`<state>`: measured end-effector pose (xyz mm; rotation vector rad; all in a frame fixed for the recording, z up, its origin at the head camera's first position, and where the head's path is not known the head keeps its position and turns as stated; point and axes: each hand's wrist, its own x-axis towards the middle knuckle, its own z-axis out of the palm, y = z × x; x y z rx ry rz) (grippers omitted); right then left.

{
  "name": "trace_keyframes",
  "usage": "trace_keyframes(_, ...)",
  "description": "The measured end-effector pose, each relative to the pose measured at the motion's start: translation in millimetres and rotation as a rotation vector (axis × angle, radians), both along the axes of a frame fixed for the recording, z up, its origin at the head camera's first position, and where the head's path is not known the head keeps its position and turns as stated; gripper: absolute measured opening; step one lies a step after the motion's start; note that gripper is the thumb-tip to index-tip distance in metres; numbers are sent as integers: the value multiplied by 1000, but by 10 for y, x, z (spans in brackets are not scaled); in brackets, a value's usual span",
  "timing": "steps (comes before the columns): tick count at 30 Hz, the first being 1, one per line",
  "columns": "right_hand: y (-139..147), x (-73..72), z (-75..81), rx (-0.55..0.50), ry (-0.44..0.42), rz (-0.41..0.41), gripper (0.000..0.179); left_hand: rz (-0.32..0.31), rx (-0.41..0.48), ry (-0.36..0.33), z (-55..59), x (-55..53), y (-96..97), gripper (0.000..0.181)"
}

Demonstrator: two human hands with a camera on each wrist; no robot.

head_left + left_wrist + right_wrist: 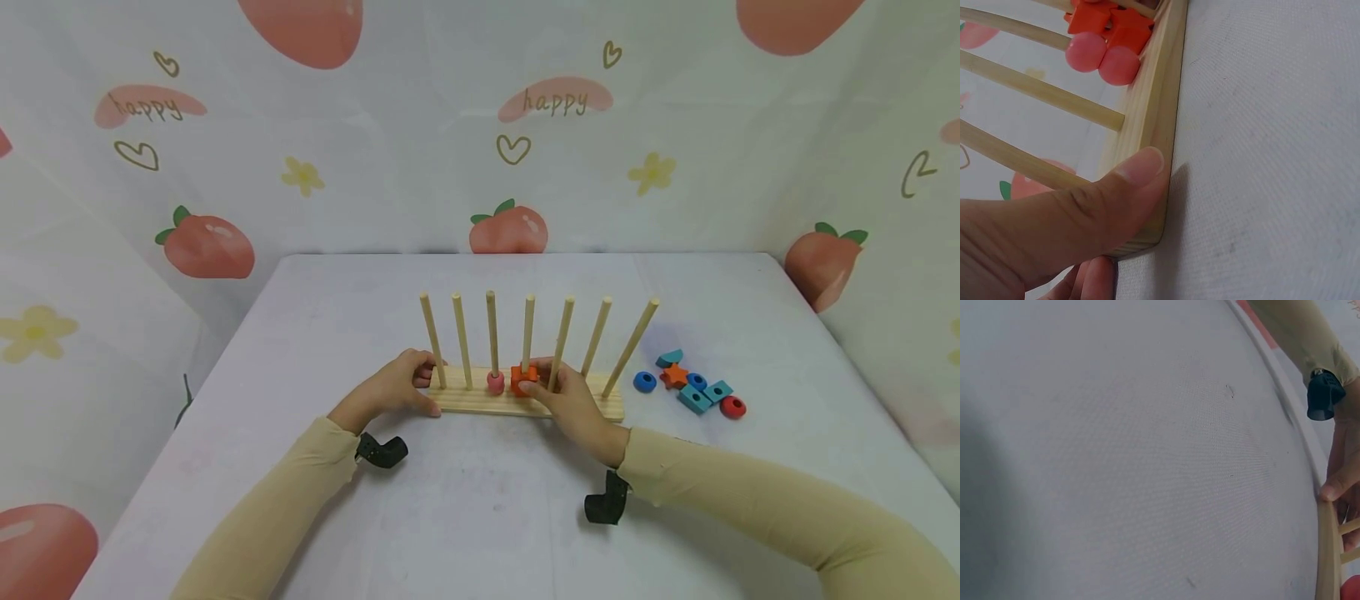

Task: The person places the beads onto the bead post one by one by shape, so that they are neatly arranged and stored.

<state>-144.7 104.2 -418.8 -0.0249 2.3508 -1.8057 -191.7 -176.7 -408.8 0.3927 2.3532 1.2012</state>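
Note:
A wooden base (480,406) with a row of several upright pegs stands on the table. My left hand (396,383) grips its left end; in the left wrist view the thumb (1141,167) presses the front edge. Pink beads (1119,65) are threaded on the third peg from the left. On the fourth peg sit orange star beads (1130,30), one above another. My right hand (573,410) pinches orange star beads (519,381) low on that peg; its fingertips are partly hidden. The right wrist view shows the left hand (1349,478) at the base's end.
Right of the base lies a loose group: blue beads (645,382), an orange star (674,376), teal blocks (694,398), a teal half-round piece (670,358) and a red bead (733,407). Black wrist cameras (606,500) hang below both sleeves. A printed cloth (420,125) hangs behind the table.

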Motion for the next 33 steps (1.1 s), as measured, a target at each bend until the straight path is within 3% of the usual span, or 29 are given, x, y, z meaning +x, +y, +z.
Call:
trace_keyframes(19, -3, 14, 0, 2, 8, 0, 38, 21, -42, -6, -7, 12, -4, 78)
trace_keyframes(27, 22, 31, 13, -85, 23, 38, 50, 25, -41, -15, 8, 18, 12, 80)
trace_keyframes(33, 86, 96, 83, -93, 31, 93, 64, 32, -36, -13, 9, 22, 15, 79)
